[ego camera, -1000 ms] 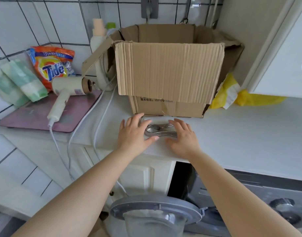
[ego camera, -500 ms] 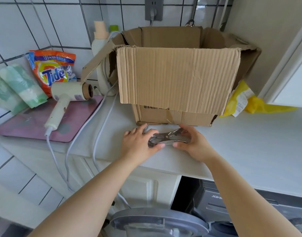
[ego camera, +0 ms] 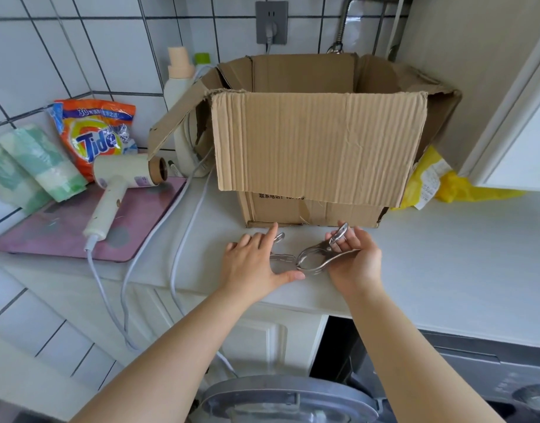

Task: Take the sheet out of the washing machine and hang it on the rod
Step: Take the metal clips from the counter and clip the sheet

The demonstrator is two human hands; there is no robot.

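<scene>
At far left a Tide detergent bag [ego camera: 96, 134] leaned against the tiled wall, its label reading "Tide" and "30". A hair dryer [ego camera: 122, 187] lay beside it on a pink scale [ego camera: 64, 230]. The left hand [ego camera: 256, 264] lay flat on the desk [ego camera: 445, 254], grip released, fingers over a metal clip [ego camera: 281, 259]. The right hand [ego camera: 354, 261] grasped a second metal clip [ego camera: 320, 253], raised. The cardboard box [ego camera: 317, 148] bore partly hidden Chinese print. The washing machine [ego camera: 464, 380] stood below; no sheet was visible.
</scene>
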